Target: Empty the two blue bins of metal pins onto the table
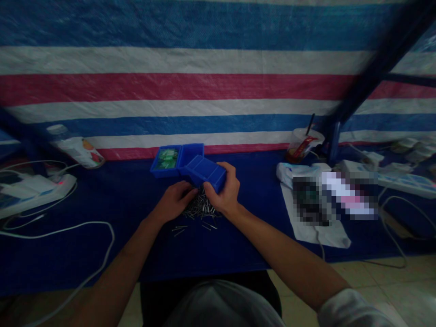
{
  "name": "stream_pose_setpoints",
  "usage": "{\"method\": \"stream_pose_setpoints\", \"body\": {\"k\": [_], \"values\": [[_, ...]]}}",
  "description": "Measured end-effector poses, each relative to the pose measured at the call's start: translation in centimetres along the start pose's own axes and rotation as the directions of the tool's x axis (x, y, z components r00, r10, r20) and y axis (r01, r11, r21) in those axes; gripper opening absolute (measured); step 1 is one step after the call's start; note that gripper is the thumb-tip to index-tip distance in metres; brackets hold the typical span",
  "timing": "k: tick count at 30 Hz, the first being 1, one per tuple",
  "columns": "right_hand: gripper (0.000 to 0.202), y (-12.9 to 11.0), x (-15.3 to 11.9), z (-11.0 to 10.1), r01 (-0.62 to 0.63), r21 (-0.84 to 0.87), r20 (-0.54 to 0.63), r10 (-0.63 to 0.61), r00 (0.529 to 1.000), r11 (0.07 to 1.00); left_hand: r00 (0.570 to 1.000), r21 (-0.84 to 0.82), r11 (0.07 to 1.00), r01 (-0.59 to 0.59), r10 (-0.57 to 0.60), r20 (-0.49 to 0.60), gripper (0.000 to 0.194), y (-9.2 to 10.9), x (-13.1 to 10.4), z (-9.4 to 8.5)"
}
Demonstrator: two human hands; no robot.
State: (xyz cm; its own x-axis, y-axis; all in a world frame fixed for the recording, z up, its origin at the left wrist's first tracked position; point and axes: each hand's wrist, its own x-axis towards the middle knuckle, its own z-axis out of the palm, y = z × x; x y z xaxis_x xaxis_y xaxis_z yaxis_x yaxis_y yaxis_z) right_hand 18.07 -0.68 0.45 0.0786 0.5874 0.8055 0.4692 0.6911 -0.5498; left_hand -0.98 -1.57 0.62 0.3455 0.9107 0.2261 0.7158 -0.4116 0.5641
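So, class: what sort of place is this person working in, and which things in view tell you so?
Probably a makeshift small-parts workbench. A striped tarp serves as backdrop, power strips and cables lie on the blue-covered table, and the right hand holds a blue box over a heap of metal pins, which the left hand touches.

A small blue plastic box (205,171) sits tilted in the right hand (225,194), its open side tipped down toward a heap of thin metal pins (200,208) on the dark blue table. The pins lie loosely piled, a few scattered strays lying just in front of the heap. The left hand (175,200) rests on the heap's left edge, fingers touching the pins.
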Motion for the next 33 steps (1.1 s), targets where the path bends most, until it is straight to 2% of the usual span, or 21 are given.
{"method": "stream_pose_setpoints", "body": {"k": [7, 18, 30, 33], "values": [[0.057, -0.01, 0.02, 0.01, 0.016, -0.017, -0.005, -0.017, 1.0, 1.0, 1.0, 0.001, 1.0, 0.004, -0.004, 0.005, 0.041, -0.08, -0.03, 0.01], [0.057, 0.09, 0.1, -0.08, 0.067, -0.025, -0.002, -0.068, 0.998, 0.997, 0.998, -0.061, 0.997, 0.055, -0.055, -0.007, 0.025, -0.25, -0.19, -0.08], [0.056, 0.0, 0.2, -0.1, 0.092, -0.042, -0.019, -0.093, 0.995, 0.995, 1.0, -0.04, 0.999, 0.007, -0.008, -0.023, 0.025, -0.34, -0.09, -0.02], [0.056, -0.15, 0.31, -0.15, 0.113, -0.057, -0.033, -0.115, 0.993, 0.992, 0.997, -0.035, 0.999, -0.006, 0.003, -0.071, 0.023, -0.45, -0.18, 0.03]]}}
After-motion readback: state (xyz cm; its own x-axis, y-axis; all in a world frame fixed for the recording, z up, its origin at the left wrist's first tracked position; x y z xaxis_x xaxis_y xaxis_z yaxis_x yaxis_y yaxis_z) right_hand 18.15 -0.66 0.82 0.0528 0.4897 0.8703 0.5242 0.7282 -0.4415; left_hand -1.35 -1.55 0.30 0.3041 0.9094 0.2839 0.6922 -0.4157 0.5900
